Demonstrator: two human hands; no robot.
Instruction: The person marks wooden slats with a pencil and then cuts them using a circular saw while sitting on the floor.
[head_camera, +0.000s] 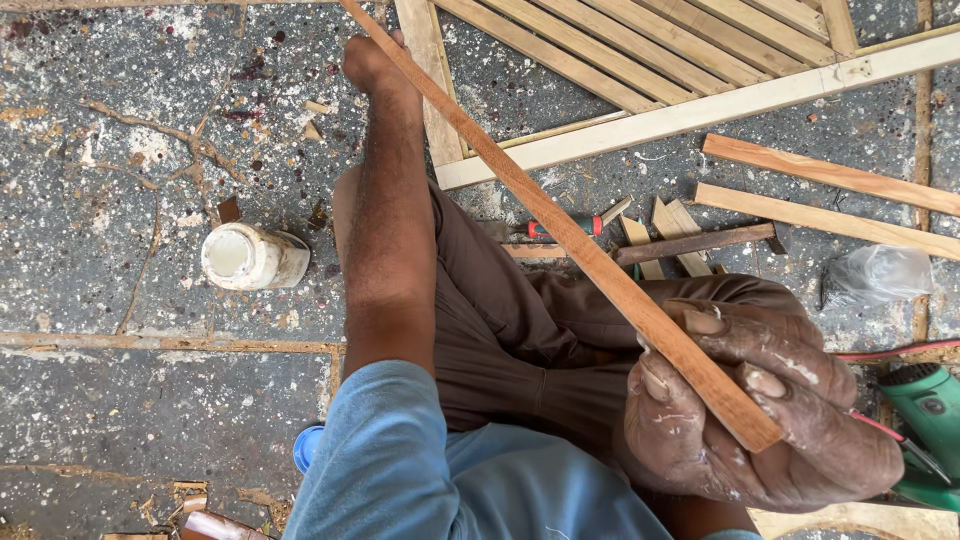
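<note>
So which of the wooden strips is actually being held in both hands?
The long reddish-brown strip running diagonally: right hand grips its near end, left hand its far end. The paler strips lie loose on the floor.

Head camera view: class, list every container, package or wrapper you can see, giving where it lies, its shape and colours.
White jar: on its side on the floor left of the left arm, squat and round.
Clear plastic bag: crumpled on the floor, upper right of the right hand.
No signs or screens.

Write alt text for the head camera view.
A person seated on a speckled stone floor holds a long reddish wooden strip with both hands, right hand near, left hand far. Around them lie a white jar, a hammer and pale slats.
</note>
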